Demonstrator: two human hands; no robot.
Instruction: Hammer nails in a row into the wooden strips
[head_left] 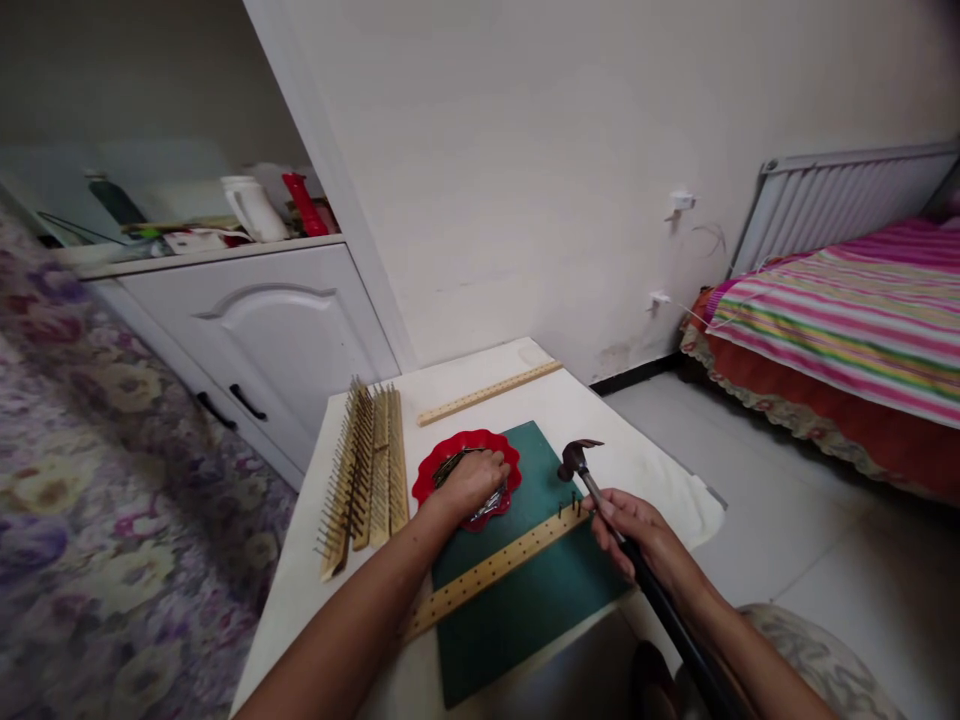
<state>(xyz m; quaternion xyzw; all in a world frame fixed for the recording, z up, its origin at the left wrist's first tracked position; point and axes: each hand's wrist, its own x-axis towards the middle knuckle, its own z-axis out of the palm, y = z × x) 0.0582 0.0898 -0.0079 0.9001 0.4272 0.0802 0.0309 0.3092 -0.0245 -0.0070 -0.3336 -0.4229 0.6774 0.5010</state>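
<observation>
My right hand (630, 530) is closed around a claw hammer (576, 460), gripping it where the metal neck meets the black handle; the head is raised above the board. Beside that hand, several nails (568, 504) stand upright at the right end of a wooden strip (499, 568) with rows of holes. This strip lies across a green mat (495, 640). My left hand (476, 482) reaches into a red scalloped bowl (427, 480) that holds loose nails (448, 466). Its fingers are curled downward, and what they pinch is hidden.
Wooden strips full of upright nails (364, 470) line the left side of the white table (300, 610). Another perforated strip (487, 393) lies at the back. A white cabinet (277, 340) and floral curtain (127, 480) stand left; a bed (840, 330) is at right.
</observation>
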